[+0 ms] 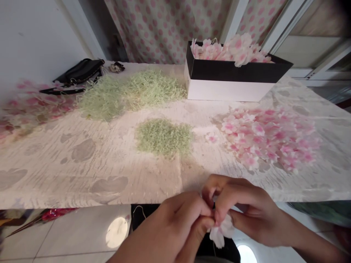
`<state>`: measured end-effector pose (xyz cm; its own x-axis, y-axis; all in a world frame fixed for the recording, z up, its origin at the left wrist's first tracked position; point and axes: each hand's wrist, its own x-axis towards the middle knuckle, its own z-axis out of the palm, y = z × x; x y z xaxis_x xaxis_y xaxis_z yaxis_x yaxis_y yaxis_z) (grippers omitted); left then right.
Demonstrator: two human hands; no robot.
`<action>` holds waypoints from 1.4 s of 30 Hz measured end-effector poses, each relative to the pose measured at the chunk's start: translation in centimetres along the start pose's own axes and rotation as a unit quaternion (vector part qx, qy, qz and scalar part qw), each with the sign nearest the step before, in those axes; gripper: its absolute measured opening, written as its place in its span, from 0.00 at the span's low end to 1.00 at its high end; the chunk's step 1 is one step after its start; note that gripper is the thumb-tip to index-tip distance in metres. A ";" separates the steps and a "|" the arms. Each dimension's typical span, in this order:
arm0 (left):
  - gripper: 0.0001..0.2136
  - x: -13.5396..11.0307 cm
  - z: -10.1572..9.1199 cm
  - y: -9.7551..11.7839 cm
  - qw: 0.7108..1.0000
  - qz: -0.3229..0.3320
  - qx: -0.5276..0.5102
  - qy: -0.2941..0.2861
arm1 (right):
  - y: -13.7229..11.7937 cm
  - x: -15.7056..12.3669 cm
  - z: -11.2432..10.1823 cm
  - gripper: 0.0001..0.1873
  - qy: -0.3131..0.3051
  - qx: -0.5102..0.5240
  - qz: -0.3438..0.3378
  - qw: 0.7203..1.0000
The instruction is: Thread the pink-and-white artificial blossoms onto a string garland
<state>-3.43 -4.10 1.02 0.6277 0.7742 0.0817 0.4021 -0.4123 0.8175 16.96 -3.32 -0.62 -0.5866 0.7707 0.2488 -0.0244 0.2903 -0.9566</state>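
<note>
Room: You face a plain white wall on your left, a white-framed window or door on your right, and a curtain printed with pink polka dots straight ahead. Below the table's near edge lies a floor of pale glossy tiles, with a shiny red object on it.

Table: Your work surface is a long table under a cream cloth with a grey leaf print.

Box: A long open box with white sides and a black upper band stands at the table's far edge, heaped with pale pink artificial blossoms.

Loose piles: A wide heap of pink-and-white artificial blossoms lies to your right, and a blurred pink heap lies far left. Between them sit a mound of pale green shredded fibre and a smaller, darker mound of green shredded fibre.

Far corner: A black zipped bag lies beside a small dark trinket.

Hands: Your left hand and right hand meet just past the table's near edge, fingers curled and pressed together, both pinching a single pale pink-and-white blossom, which hangs below your fingertips.
</note>
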 end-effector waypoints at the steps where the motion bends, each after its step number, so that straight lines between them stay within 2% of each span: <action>1: 0.08 0.0 0.0 0.1 1.000 -0.011 -0.019 0.005 | -0.2 0.0 0.1 0.10 0.001 0.004 0.012 1.000; 3: 0.10 -0.3 0.1 0.3 0.996 -0.047 -0.057 0.039 | -0.6 0.1 0.2 0.09 0.004 0.022 0.038 0.999; 5: 0.12 -0.7 0.3 0.4 0.985 -0.115 -0.085 0.097 | -0.9 0.1 0.3 0.07 0.015 0.072 0.056 0.996; 7: 0.15 -1.0 0.2 0.4 0.970 -0.178 -0.104 0.131 | -0.8 0.1 0.3 0.03 0.037 0.134 0.072 0.988; 9: 0.17 -1.1 0.0 0.3 0.966 -0.191 -0.118 0.126 | -0.4 0.2 0.2 0.02 0.070 0.179 0.097 0.976; 12: 0.18 -0.7 -0.7 0.1 0.973 -0.147 -0.159 0.081 | 0.2 0.3 0.3 0.04 0.120 0.245 0.126 0.954; 14: 0.16 -0.2 -1.0 0.0 0.966 -0.127 -0.219 0.050 | 0.4 0.5 0.5 0.04 0.141 0.303 0.132 0.933; 16: 0.15 0.2 -1.2 0.0 0.946 -0.118 -0.302 0.028 | 0.4 0.8 0.6 0.03 0.159 0.346 0.140 0.914; 18: 0.16 0.6 -1.2 0.2 0.910 -0.121 -0.396 0.021 | 0.3 0.9 0.8 0.02 0.173 0.360 0.156 0.904; 21: 0.12 0.9 -1.1 0.3 0.847 -0.137 -0.513 0.022 | 0.3 1.0 0.9 0.03 0.183 0.346 0.158 0.907; 23: 0.10 1.0 -1.0 0.2 0.829 -0.138 -0.540 0.031 | 0.4 1.0 0.8 0.05 0.181 0.323 0.157 0.916; 25: 0.10 1.0 -1.0 0.0 0.838 -0.134 -0.528 0.036 | 0.5 1.0 0.5 0.05 0.176 0.291 0.157 0.927; 30: 0.11 0.9 -0.8 -0.6 0.883 -0.146 -0.440 0.070 | 0.4 0.6 -0.5 0.07 0.161 0.167 0.166 0.958; 33: 0.13 1.1 -0.6 -0.7 0.907 -0.127 -0.384 0.116 | -0.1 0.5 -0.8 0.11 0.141 0.136 0.176 0.965; 37: 0.14 1.5 -0.3 -0.4 0.922 -0.106 -0.340 0.154 | -1.2 0.9 -0.4 0.15 0.079 0.133 0.180 0.971; 40: 0.13 1.2 0.0 -0.4 0.938 -0.118 -0.271 0.183 | -1.8 1.5 0.1 0.18 0.042 0.099 0.214 0.971; 42: 0.13 0.7 0.1 -0.6 0.951 -0.139 -0.193 0.199 | -2.0 2.0 0.1 0.16 0.024 0.041 0.219 0.975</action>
<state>-3.16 -3.38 0.55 0.2002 0.9795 -0.0213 0.1920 -0.0179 0.9812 15.75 -2.36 1.81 -0.5174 0.8363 -0.1814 0.1549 -0.1169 -0.9810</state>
